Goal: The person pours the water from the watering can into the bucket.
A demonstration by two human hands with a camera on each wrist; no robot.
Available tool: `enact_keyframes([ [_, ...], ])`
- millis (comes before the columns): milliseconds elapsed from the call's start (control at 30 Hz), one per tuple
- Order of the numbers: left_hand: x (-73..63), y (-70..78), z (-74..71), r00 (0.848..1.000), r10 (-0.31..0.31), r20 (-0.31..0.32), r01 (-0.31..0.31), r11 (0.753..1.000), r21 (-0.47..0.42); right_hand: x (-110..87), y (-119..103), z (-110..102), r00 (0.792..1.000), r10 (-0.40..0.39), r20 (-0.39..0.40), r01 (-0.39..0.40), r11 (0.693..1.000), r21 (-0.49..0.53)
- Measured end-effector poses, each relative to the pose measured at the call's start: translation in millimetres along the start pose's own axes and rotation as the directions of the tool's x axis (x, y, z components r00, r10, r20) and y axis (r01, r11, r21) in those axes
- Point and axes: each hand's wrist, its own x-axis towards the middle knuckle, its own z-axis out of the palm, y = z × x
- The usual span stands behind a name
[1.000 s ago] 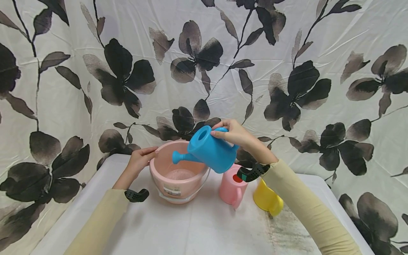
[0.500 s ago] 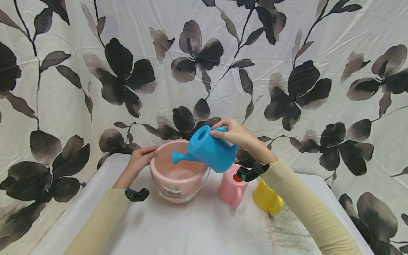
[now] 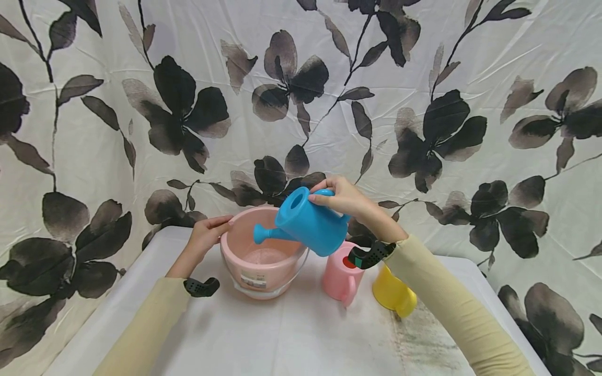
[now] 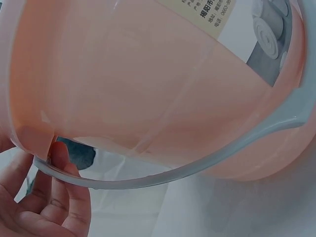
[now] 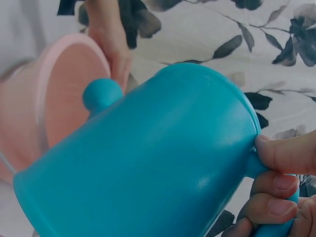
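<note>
My right hand (image 3: 345, 199) grips the handle of a blue watering can (image 3: 314, 225), thumb at the top of the handle and fingers curled round it in the right wrist view. The can is held tilted, with its spout (image 3: 273, 233) down and to the left over the mouth of a pink bucket (image 3: 233, 265). At the bucket's left rim, my left hand (image 3: 203, 239) pinches the edge, its fingers curled beside the end of the grey-white bail handle (image 4: 163, 177) in the left wrist view. No water shows leaving the spout.
Right of the bucket stands a pink handled vessel (image 3: 335, 279) with a red opening, partly behind my right wrist. A yellow handled vessel (image 3: 390, 290) stands farther right. A white cloth (image 3: 291, 334) covers the table, stained at right, with a floral curtain (image 3: 301, 136) behind.
</note>
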Motion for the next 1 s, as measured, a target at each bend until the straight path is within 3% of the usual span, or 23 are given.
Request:
enact_keyframes([
  [1000, 1.1, -0.3, 0.8, 1.000, -0.003, -0.007, 0.003, 1.000, -0.004, 3.4, 2.2, 4.6, 1.000, -0.026, 0.014, 0.026, 1.000, -0.014],
])
